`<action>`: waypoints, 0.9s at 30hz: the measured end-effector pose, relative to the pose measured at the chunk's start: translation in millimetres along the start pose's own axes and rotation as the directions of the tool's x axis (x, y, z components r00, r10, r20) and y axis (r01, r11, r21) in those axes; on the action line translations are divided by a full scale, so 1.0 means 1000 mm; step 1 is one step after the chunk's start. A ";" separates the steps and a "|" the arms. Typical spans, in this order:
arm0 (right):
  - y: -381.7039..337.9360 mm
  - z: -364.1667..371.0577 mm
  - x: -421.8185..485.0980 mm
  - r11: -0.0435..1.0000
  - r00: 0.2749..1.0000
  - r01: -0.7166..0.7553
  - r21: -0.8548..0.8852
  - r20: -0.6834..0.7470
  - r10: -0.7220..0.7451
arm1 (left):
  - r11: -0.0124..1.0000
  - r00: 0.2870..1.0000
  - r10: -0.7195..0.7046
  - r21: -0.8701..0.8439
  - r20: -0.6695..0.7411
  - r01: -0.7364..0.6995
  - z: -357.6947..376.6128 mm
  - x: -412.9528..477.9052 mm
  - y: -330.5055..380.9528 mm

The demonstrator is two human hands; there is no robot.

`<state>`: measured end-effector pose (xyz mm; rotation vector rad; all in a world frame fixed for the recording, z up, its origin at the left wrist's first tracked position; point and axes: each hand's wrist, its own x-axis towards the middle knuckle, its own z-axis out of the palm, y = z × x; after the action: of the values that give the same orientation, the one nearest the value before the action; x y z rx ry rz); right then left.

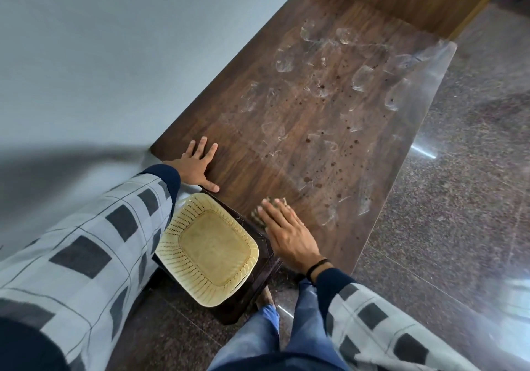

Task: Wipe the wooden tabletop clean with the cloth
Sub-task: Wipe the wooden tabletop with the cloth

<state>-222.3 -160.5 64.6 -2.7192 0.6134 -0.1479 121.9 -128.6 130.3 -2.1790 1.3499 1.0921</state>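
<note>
wooden tabletop, two hands, apparently one cloth, one basket

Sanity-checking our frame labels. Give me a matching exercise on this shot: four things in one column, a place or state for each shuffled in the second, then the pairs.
Column 1
1. left hand
2. right hand
3. cloth
4. basket

Column 2
A. pale yellow, sits on the dark stand at the table's near end
B. flat on the bare tabletop, fingers spread
C. fingers straight, pressing down on the cloth
D. mostly hidden under a hand

Pairs: 1-B; 2-C; 3-D; 4-A
</note>
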 end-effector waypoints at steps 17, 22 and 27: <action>0.052 -0.028 -0.011 0.988 0.988 -0.152 0.012 -0.020 0.153 | 1.000 1.000 0.008 -0.016 0.001 -0.008 0.000 0.005 -0.002; 0.035 -0.015 -0.042 0.988 0.987 0.153 -0.013 0.061 -0.152 | 1.000 1.000 -0.001 -0.017 -0.007 0.001 0.001 0.000 -0.001; 0.061 -0.036 -0.047 0.999 0.999 -0.038 -0.034 0.026 0.039 | 1.000 1.000 0.013 -0.009 -0.014 -0.014 0.001 0.000 0.001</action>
<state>-295.1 -203.0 74.9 -2.7349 0.6653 -0.0926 120.6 -128.8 129.4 -2.1909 1.3703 1.0913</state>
